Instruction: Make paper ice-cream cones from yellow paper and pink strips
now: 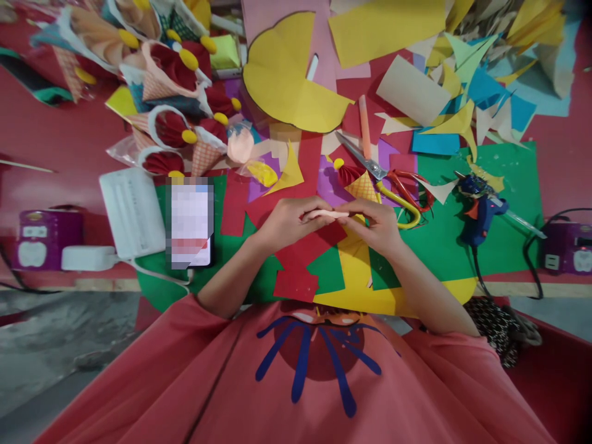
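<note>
My left hand and my right hand meet above the middle of the table. Between them they pinch a narrow peach-coloured strip, which may be folded paper or something softer; I cannot tell. Just beyond my right hand lies a small yellow checked paper cone with pleated dark red paper and a yellow ball. Scissors with red and yellow handles lie beside the cone, blades pointing away to the left. A yellow paper scrap lies beyond my left hand.
Several finished paper cones crowd the back left. A phone and white power bank lie at left. A blue glue gun rests at right. A cut yellow paper disc and paper scraps cover the back.
</note>
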### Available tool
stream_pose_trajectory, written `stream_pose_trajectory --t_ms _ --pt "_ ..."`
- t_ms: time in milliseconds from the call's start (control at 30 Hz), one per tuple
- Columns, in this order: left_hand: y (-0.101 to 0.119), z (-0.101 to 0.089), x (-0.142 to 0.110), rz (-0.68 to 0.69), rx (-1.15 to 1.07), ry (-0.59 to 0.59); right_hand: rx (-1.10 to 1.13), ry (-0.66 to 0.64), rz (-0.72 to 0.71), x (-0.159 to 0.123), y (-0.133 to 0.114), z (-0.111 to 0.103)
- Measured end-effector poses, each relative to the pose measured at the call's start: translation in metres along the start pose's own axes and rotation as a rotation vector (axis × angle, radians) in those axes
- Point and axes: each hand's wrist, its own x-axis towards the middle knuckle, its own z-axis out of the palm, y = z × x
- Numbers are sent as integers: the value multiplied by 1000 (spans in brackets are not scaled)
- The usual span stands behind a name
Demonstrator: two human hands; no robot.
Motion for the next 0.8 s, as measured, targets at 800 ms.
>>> stream_pose_trajectory --t_ms 800 --pt "-6 3 -2 176 114 72 51 27 -11 0 2 1"
